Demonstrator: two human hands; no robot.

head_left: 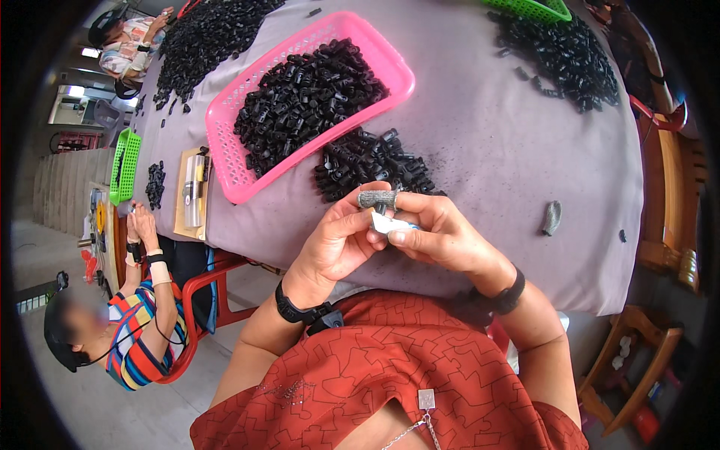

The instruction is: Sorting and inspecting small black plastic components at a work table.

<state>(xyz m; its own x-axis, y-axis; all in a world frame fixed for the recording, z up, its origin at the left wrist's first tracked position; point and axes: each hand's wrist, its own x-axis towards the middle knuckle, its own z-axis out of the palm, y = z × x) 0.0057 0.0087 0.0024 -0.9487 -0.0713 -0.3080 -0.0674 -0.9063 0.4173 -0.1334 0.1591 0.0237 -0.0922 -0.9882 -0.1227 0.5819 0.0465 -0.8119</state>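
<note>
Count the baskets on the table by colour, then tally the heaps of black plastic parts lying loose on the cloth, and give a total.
Pink basket, filled with black parts: 1
Green baskets, one at the left edge, one at the top: 2
Loose heaps of black parts on the cloth, top left, top right, centre, small one far left: 4
Total: 7
</note>
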